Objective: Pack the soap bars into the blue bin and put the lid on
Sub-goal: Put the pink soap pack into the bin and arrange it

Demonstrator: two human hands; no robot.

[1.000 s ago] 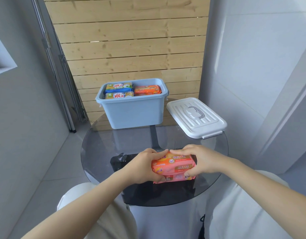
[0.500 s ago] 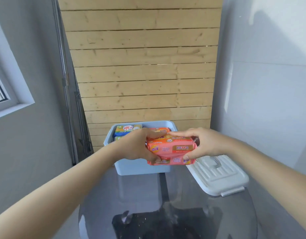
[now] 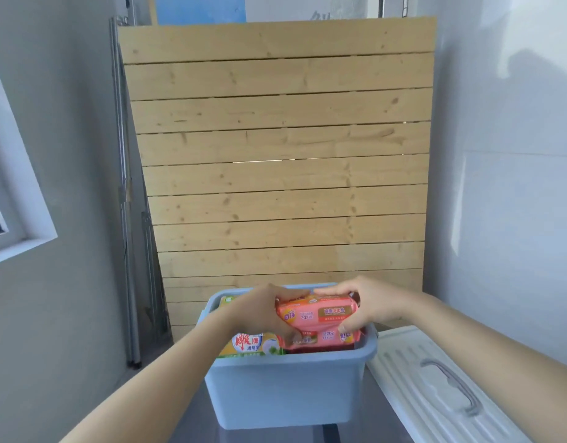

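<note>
The blue bin (image 3: 285,388) stands on the glass table, low in the view. Both hands hold a stack of pink soap packs (image 3: 320,321) over the right half of the bin, its lower part inside the rim. My left hand (image 3: 260,311) grips the stack's left end and my right hand (image 3: 368,305) grips its right end. A yellow-green soap pack (image 3: 253,345) lies inside the bin at the front left. The white lid (image 3: 442,388) with a grey handle lies flat to the right of the bin.
A wooden slatted panel (image 3: 282,155) leans against the wall right behind the bin. Metal rails (image 3: 129,219) stand to its left. A window frame (image 3: 7,199) is on the left wall, a white wall on the right.
Both hands lifted the pink soap stack off the table's near edge and carried it forward to the bin. The view rose and moved closer to the bin.
</note>
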